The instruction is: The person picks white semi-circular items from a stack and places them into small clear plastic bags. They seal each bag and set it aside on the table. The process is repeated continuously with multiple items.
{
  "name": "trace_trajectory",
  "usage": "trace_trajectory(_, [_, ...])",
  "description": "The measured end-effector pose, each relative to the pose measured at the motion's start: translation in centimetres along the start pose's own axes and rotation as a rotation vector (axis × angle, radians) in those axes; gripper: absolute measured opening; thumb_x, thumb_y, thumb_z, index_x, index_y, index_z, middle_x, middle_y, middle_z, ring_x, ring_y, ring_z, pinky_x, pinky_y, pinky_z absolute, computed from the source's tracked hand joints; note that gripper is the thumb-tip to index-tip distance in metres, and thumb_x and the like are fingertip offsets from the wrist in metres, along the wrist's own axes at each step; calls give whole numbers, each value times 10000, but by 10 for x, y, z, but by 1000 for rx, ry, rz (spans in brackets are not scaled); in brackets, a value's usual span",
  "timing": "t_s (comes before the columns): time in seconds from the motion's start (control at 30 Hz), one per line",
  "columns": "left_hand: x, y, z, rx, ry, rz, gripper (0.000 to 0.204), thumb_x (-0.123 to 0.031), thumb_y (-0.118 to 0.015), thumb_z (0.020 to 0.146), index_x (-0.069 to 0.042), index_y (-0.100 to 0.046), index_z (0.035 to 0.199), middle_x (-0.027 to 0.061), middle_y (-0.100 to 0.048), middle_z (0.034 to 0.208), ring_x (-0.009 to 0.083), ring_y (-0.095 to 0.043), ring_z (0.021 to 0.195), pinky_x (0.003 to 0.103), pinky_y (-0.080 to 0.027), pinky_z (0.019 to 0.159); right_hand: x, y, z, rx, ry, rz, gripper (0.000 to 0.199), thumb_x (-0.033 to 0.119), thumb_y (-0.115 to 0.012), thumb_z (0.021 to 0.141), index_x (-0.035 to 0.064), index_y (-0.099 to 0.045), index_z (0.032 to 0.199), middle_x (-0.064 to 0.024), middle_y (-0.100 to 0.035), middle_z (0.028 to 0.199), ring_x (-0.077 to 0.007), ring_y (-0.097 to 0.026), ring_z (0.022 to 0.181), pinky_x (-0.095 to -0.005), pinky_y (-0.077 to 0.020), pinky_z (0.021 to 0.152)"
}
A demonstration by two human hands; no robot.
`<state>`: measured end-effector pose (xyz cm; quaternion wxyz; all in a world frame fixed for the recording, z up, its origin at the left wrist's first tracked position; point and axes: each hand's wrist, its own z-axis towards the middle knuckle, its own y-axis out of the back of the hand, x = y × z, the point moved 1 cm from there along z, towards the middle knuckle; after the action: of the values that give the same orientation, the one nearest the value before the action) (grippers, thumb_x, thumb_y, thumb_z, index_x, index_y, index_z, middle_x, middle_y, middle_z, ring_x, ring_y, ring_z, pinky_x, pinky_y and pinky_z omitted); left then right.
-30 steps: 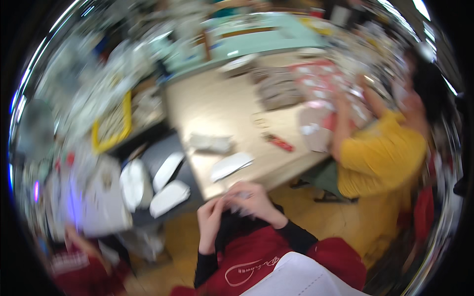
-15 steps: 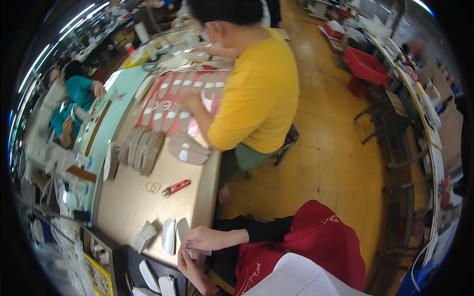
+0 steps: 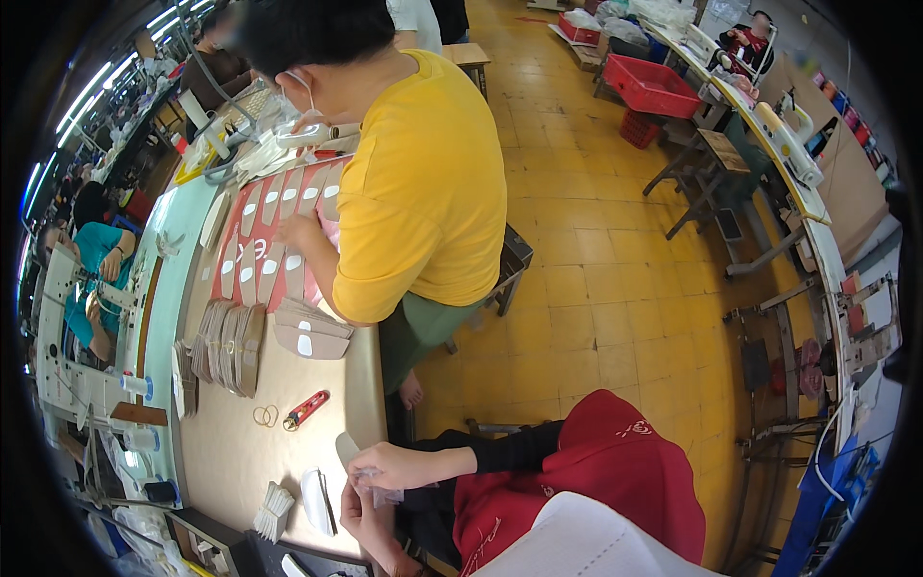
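Near the table's front edge my two hands meet over a flat beige piece with a rounded tip (image 3: 347, 448), which sticks up beyond my fingers. My right hand (image 3: 392, 465) is closed, pinching crumpled clear film (image 3: 386, 496). Below it, my left hand (image 3: 367, 521) is closed too, its fingertips pressed in under the right; what they grip is partly hidden. Beside my hands lie white curved pieces (image 3: 315, 502), stacked on the table (image 3: 341, 404). A bundle of narrow pale strips (image 3: 274, 511) is left of them.
A red-handled cutter (image 3: 306, 411) and rubber bands (image 3: 265, 415) lie farther up the table. Beyond are stacked beige pieces (image 3: 228, 346) and a co-worker in yellow (image 3: 423, 183) at a red sheet (image 3: 279, 279). A sewing machine (image 3: 72, 361) stands left.
The view has shifted, so the table and co-worker appear farther left. My hands stay together at the beige piece and clear film, with little change in their grip.
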<state>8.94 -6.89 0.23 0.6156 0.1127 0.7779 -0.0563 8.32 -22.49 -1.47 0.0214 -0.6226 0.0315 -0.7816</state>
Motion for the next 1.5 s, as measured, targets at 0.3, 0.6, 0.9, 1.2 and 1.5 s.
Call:
trace_trajectory(0.3, [19, 26, -11, -74, 23, 38, 337, -102, -624, 969, 104, -614, 1236, 148, -704, 1073, 164, -651, 968, 277, -518, 858, 17, -11, 0, 196, -8, -85, 257, 96, -720, 783, 13, -619, 1005, -160, -685, 869, -306, -677, 827, -386, -518, 742])
trace_trajectory(0.6, [41, 62, -6, 153, -126, 66, 328, -88, -597, 982, 99, -609, 1252, 152, -703, 1120, 163, -657, 999, 271, -506, 890, 24, 12, 13, 370, 16, -191, 467, 107, -766, 764, 40, -549, 1172, -162, -663, 1050, -355, -659, 986, -408, -508, 836])
trace_trajectory(0.9, [-15, 18, -14, 92, -124, 192, 327, -13, -563, 975, 114, -591, 1274, 145, -704, 1095, 142, -639, 969, 258, -500, 862, 26, 34, 15, 119, -26, -127, 472, 91, -778, 785, 43, -498, 1161, -135, -623, 1027, -287, -648, 963, -371, -496, 840])
trace_trajectory(1.2, [-16, 15, -15, 87, -104, 258, 340, -21, -560, 967, 105, -594, 1281, 155, -705, 1109, 155, -645, 984, 271, -495, 883, 24, 43, 16, 0, -32, -146, 506, 76, -805, 743, 68, -459, 1112, -102, -552, 829, -248, -600, 805, -368, -481, 740])
trace_trajectory(1.5, [15, 37, -12, 117, -83, 229, 339, -20, -562, 961, 100, -602, 1276, 143, -710, 1082, 147, -649, 948, 269, -505, 855, 20, 49, 16, 22, 42, -255, 342, 140, -764, 793, 37, -597, 1073, -136, -625, 815, -251, -630, 762, -360, -488, 705])
